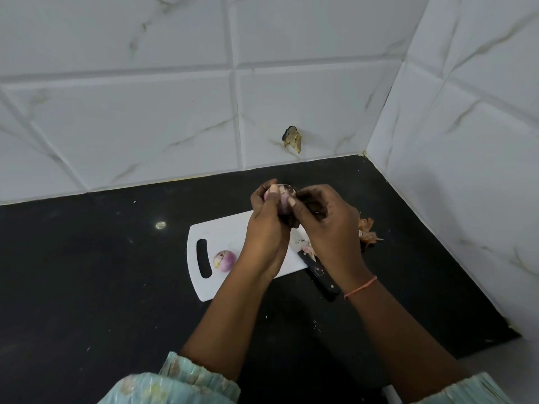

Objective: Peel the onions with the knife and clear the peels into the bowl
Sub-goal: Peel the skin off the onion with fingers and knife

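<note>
My left hand [267,228] grips a small purple-white onion [282,199] above the white cutting board [230,231]. My right hand [329,225] pinches at the onion's top right side, on its skin. A second, peeled onion [224,260] lies on the board near its handle slot. The black-handled knife [319,272] lies at the board's right edge, its blade mostly hidden under my right hand. A heap of orange-brown peels [369,233] sits on the counter to the right of my right hand. No bowl is in view.
The black counter [87,272] ends at white tiled walls behind and on the right, forming a corner. A chipped hole [292,138] marks the back wall. Small peel scraps [306,247] lie on the board beside the knife.
</note>
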Tool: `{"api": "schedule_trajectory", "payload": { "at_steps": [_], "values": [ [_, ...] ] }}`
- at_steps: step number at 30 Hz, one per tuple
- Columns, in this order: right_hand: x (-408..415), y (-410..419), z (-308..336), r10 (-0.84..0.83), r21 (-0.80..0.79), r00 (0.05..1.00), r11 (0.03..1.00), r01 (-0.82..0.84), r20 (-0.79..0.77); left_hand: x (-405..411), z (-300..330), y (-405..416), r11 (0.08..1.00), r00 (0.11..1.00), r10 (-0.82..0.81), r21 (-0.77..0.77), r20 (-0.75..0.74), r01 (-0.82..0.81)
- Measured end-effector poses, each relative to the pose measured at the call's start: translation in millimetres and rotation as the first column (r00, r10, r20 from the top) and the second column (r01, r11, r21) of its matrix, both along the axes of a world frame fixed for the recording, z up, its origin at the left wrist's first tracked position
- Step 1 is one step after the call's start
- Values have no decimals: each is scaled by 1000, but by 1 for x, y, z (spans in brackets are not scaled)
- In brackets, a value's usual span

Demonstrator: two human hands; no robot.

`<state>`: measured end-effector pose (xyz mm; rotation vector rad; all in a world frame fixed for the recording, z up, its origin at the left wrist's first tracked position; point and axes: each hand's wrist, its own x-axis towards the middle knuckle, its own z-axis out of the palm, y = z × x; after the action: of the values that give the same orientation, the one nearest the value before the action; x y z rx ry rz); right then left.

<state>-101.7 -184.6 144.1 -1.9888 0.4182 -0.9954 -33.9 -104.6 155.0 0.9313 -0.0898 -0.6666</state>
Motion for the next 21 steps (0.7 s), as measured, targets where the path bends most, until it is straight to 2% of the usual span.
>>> {"api": "schedule_trajectory", "payload": {
  "at_steps": [5, 12, 16, 21],
  "values": [
    [-1, -1, -2, -3, -10, 1000, 1000, 3, -7, -1, 1, 0, 1000, 1000, 0, 25, 10, 0],
    [1, 0, 1, -16, -42, 998, 999, 13, -64, -4, -1, 3, 995, 990, 19, 92, 143, -33],
    [2, -4, 2, -9, 17, 997, 1000, 11, -77, -4, -5, 1, 990, 974, 39, 122, 223, -68],
    [2, -5, 8, 27, 34, 999, 999, -26, -30, 1, 1, 2, 999, 994, 44, 11, 96, -45]
  ]
}}
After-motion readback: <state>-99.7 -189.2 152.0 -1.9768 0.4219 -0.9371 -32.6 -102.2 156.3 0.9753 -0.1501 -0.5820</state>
